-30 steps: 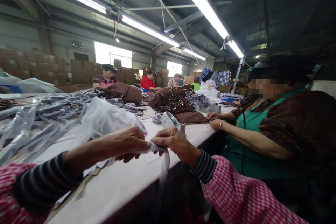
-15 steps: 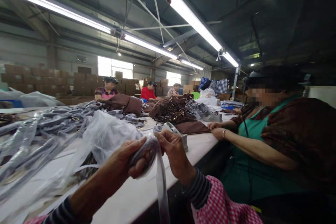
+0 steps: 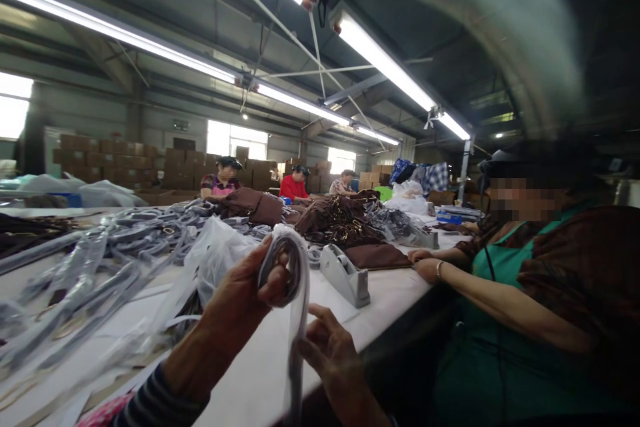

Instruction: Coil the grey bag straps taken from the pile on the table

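My left hand [image 3: 243,290] is closed on a rolled-up grey strap [image 3: 299,257] wrapped in clear plastic, its fingers partly inside the coil. From the roll, a loose length hangs down past the table edge. Beside that hanging length is my right hand [image 3: 336,355], fingers apart and slightly bent. Its thumb side is right at the strap; whether it touches cannot be made out. A grey tape dispenser [image 3: 345,275] stands on the table just beyond. Left of my hands lies a crumpled clear plastic bag [image 3: 213,257].
Many plastic-wrapped grey straps [image 3: 135,230] cover the left of the white table [image 3: 240,367]. Brown bags with metal clasps [image 3: 330,217] are heaped farther back. A co-worker in a green apron [image 3: 500,300] sits close on the right, hands on a brown bag [image 3: 377,255]. Several others work behind.
My right hand has left the top of the roll and moved down along the hanging strap, its fingers opening. The roll has turned and risen slightly. The view has shifted left, uncovering the tape dispenser.
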Motion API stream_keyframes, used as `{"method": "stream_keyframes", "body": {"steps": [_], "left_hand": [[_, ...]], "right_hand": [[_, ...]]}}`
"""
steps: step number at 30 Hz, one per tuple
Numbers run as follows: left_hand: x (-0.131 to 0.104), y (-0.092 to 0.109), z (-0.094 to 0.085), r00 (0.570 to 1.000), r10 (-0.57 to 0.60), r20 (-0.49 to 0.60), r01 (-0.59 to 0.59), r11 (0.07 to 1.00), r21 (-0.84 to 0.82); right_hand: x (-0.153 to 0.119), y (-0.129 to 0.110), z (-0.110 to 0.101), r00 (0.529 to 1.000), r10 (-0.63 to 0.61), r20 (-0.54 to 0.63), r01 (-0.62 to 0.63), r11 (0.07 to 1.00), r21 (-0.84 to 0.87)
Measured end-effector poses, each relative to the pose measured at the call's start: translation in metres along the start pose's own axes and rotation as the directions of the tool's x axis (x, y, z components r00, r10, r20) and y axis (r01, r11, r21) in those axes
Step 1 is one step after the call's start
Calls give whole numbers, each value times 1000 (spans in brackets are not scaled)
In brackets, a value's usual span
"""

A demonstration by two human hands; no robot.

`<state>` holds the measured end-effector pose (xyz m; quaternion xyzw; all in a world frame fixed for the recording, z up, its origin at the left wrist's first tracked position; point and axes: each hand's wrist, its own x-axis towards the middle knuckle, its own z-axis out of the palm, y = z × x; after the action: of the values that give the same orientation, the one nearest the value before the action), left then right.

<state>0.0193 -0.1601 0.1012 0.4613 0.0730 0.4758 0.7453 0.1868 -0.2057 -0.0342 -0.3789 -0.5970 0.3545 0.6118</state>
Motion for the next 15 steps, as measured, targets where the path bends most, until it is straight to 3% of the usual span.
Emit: {"method": "stream_keyframes", "body": {"steps": [7,11,15], "left_hand": [[3,2,5,990,-4,-142,-9,995,-96],[9,5,5,976,52,-212,-89,981,-172],[20,9,-1,946,131,-297,-190,965,-179]], "right_hand": [[-12,11,38,990,-46,-135,36,997,-73],[-17,20,56,972,32,-231,-36,999,-12],[-19,21,66,970,105,-219,-96,994,52]]}}
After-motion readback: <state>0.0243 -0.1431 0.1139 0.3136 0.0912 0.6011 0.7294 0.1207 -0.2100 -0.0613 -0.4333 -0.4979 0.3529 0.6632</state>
